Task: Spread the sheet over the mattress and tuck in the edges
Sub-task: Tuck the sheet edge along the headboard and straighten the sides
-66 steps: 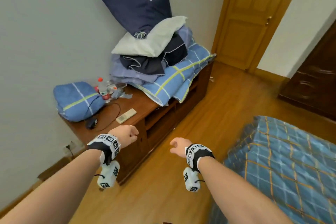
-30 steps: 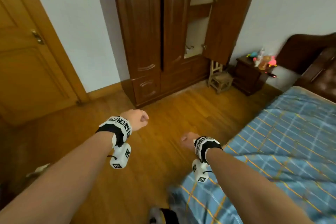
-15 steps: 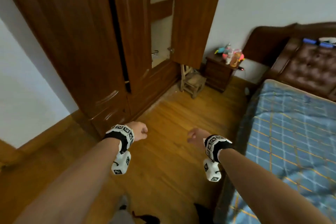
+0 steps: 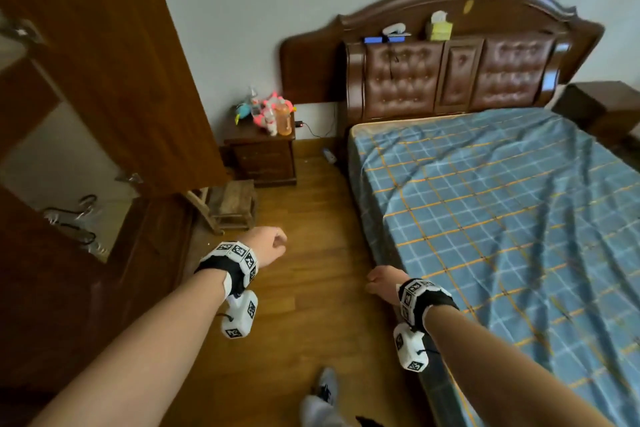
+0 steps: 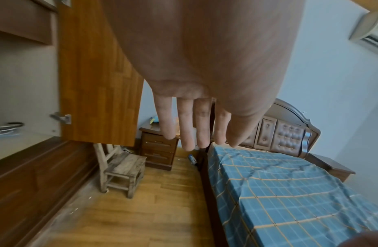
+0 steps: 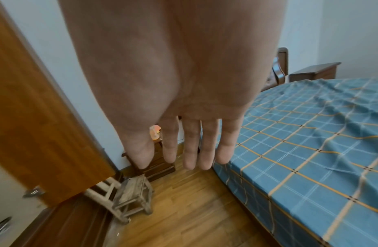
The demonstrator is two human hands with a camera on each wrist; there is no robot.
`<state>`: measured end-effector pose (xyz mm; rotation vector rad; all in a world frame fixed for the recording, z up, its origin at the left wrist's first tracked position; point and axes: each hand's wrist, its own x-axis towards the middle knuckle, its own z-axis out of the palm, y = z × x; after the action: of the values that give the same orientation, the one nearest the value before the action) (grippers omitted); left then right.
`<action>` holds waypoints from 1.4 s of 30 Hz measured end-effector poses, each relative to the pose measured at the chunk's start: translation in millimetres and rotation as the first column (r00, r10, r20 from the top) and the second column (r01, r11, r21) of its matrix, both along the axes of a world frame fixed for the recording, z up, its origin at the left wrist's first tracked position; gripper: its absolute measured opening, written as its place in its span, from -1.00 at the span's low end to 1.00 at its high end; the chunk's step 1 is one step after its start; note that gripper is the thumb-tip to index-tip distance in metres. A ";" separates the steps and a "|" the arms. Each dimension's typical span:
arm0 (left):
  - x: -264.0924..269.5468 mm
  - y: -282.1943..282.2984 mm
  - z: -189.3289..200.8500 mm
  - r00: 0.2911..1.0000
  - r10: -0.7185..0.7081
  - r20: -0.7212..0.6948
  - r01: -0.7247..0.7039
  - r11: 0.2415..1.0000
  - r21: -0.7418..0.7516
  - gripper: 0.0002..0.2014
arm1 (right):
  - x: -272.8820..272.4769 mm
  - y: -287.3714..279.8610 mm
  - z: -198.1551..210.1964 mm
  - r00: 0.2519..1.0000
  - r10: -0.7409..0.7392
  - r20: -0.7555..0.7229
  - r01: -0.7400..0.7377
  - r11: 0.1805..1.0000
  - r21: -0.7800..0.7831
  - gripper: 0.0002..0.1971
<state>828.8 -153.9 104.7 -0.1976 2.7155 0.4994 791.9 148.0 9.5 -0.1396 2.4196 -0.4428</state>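
Observation:
A blue checked sheet (image 4: 502,218) with orange lines lies spread and wrinkled over the mattress, hanging down the near side (image 5: 217,192). A thin strip of bare mattress (image 4: 415,120) shows at the head end. My left hand (image 4: 273,246) hangs over the wooden floor, left of the bed, fingers (image 5: 187,133) loose and holding nothing. My right hand (image 4: 381,282) hovers just off the bed's near edge, apart from the sheet (image 6: 311,142), its fingers (image 6: 192,150) relaxed and empty.
A low wooden stool (image 4: 235,206) stands on the floor ahead of my left hand. Behind it is a nightstand (image 4: 263,156) with toys and a bottle. An open wardrobe door (image 4: 121,80) juts out at left. The padded headboard (image 4: 450,73) and a second nightstand (image 4: 595,104) close the far end.
My view has swung right, from the cabinet with piled bedding past the door and wardrobe to the bed. Both hands stayed out in front, empty.

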 end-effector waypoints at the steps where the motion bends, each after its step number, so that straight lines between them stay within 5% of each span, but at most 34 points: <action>1: -30.9 -5.0 -1.1 1.000 -0.012 0.006 0.012 1.000 -0.014 -0.73 | -29.1 -5.4 -6.4 1.000 -0.018 0.017 0.018 1.000 -0.003 -0.58; 4: -125.2 -22.2 -4.1 1.000 -0.021 0.021 0.022 0.999 -0.025 -0.73 | -122.0 -27.4 -14.3 0.996 -0.022 0.089 0.023 1.000 -0.013 -0.60; 10: -312.8 -59.9 -7.3 1.000 -0.029 0.004 0.029 1.000 0.008 -0.76 | -299.1 -62.1 15.2 0.999 -0.030 0.012 0.031 0.999 -0.019 -0.66; 17: -571.4 -66.0 -54.8 0.969 -0.217 0.119 0.217 0.976 0.018 -0.70 | -506.7 -50.6 -28.1 0.956 -0.294 -0.004 0.294 0.956 0.008 -0.61; 23: -793.0 -12.0 -71.8 0.871 -0.474 0.128 0.476 0.879 0.019 -0.69 | -623.2 -36.0 -60.5 0.781 -0.614 0.111 0.618 0.786 0.000 -0.59; 28: -919.5 55.3 -82.6 0.790 -0.589 0.173 0.589 0.806 0.057 -0.69 | -705.4 -23.1 -78.1 0.630 -0.755 0.180 0.767 0.641 0.005 -0.55; 35: -1066.8 101.9 -195.6 0.783 -0.579 0.227 0.605 0.793 -0.064 -0.71 | -858.7 1.1 -176.6 0.515 -0.827 0.226 0.848 0.529 0.002 -0.48; 40: -1118.7 115.3 -304.6 0.827 -0.437 0.354 0.465 0.885 0.007 -0.57 | -919.2 -11.2 -277.8 0.326 -0.903 0.279 0.939 0.344 0.018 -0.25; 42: -1129.9 121.0 -347.3 0.824 -0.394 0.408 0.419 0.908 0.031 -0.49 | -931.3 -18.5 -314.7 0.295 -0.913 0.281 0.942 0.328 0.077 -0.24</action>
<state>-301.1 -32.9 -242.6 0.2412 2.2677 0.2175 -139.4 129.5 -305.2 1.3263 1.9166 -1.0199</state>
